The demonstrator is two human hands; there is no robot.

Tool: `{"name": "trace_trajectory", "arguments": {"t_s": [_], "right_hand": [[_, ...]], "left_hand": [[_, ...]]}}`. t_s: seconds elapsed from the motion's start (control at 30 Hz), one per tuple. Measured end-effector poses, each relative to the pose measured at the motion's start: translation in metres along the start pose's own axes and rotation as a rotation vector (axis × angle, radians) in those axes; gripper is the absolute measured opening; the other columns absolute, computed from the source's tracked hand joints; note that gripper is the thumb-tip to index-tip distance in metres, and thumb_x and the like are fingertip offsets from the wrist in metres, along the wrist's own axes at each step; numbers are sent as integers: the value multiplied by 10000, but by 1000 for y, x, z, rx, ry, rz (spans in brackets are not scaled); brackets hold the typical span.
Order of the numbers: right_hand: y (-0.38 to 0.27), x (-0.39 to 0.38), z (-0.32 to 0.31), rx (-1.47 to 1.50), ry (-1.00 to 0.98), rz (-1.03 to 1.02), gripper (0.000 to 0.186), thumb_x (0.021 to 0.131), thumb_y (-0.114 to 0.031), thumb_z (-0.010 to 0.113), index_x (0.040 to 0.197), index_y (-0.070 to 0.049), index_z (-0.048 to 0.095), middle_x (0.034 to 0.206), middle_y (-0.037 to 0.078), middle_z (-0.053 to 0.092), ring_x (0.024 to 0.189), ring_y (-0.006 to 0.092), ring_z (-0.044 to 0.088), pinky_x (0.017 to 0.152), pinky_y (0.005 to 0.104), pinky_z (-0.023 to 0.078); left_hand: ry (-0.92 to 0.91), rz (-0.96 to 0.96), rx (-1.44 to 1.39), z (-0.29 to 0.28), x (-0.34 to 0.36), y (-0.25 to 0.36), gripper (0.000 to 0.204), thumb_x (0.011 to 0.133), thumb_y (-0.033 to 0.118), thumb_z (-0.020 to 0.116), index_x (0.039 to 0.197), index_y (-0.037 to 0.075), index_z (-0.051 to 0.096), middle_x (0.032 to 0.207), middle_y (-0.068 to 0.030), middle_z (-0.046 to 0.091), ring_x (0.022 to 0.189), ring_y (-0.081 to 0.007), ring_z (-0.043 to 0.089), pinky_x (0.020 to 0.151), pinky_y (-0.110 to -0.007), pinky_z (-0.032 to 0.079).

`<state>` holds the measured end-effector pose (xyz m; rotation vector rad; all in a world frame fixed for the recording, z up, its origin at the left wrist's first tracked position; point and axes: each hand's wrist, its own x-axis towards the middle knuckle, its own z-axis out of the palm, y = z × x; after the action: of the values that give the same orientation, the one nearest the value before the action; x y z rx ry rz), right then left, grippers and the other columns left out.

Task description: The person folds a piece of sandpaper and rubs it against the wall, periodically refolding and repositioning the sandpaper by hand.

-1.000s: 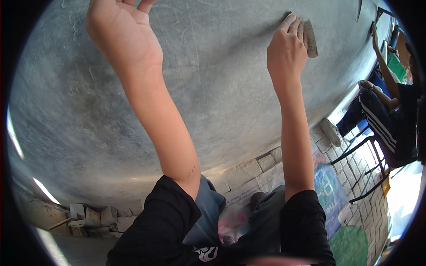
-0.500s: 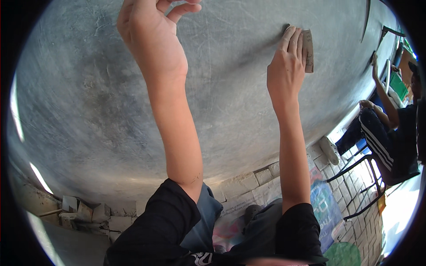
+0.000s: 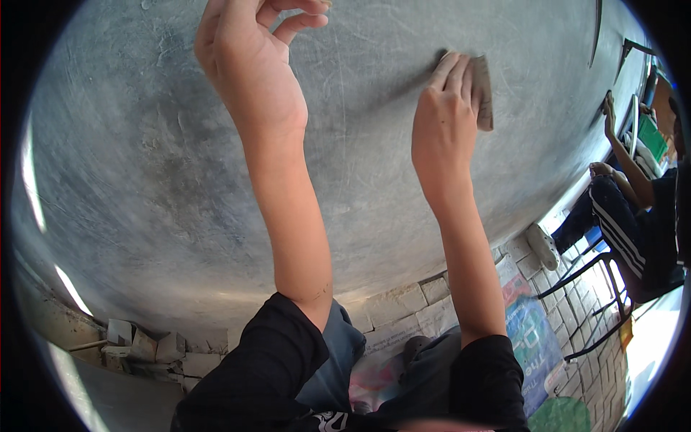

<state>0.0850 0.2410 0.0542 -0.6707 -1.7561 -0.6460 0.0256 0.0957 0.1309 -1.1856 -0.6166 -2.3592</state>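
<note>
Head view: my right hand [image 3: 446, 129] grasps a thin, brownish-grey sheet [image 3: 484, 93] against the far part of a grey wall [image 3: 367, 144], right of centre, fingers straight and close together, the sheet's curved right edge standing out beyond them. A dark edge shows just left of my fingertips; I cannot tell whether it is the same piece. Farther left, my left hand [image 3: 248, 72] is raised with its fingers loosely bent, unclenched, and nothing shows in the part I can see; the upper edge of the view cuts it off, and I cannot tell whether it touches the wall. By its look the sheet should be light, bendable yet springy enough to hold its curve, hardly fragile but likely to crease or tear at a border. Its underside is hidden, so I can only guess that it is rougher than the back and less apt to slip. The best hold, I judge, is flat across the middle under several fingers, with the loose right edge left free rather than pinched. At far right, a co-worker [image 3: 662, 201] sits on a dark-framed chair [image 3: 612, 288], one hand [image 3: 610, 115] raised to the wall.
</note>
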Motion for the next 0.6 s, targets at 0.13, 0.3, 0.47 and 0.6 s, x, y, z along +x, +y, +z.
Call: {"name": "trace_trajectory", "arguments": {"t_s": [0.13,0.3,0.47,0.6], "right_hand": [[3,0,5,50,29,-2,640,800,74,683,1368,240,438,1391,379,516,1350,403,516,1126,489,416],[12,-3,10,-13,5,66,625,819,64,667,1377,229,438,1397,372,513,1346,400,519,1119,465,425],[14,-2,8,-84,-249,16,614,834,47,665,1379,218,441,1402,347,523,1332,371,535,1080,435,452],[16,-2,11,-6,-57,118,597,838,40,669,1363,225,455,1376,354,541,1295,379,562,1071,446,470]], "left_hand": [[-13,-4,-9,-2,0,2,228,926,194,547,1033,33,667,763,-33,617,704,-135,583,649,-283,475],[-18,7,-9,-1,1,3,226,926,192,547,1033,33,667,759,-32,614,699,-132,580,646,-281,475],[-12,42,3,-2,1,1,224,920,193,552,1029,36,671,758,-32,610,699,-132,579,645,-279,476],[-22,53,20,-3,2,1,225,914,200,560,1024,38,672,760,-27,606,712,-135,580,647,-278,476]]}}
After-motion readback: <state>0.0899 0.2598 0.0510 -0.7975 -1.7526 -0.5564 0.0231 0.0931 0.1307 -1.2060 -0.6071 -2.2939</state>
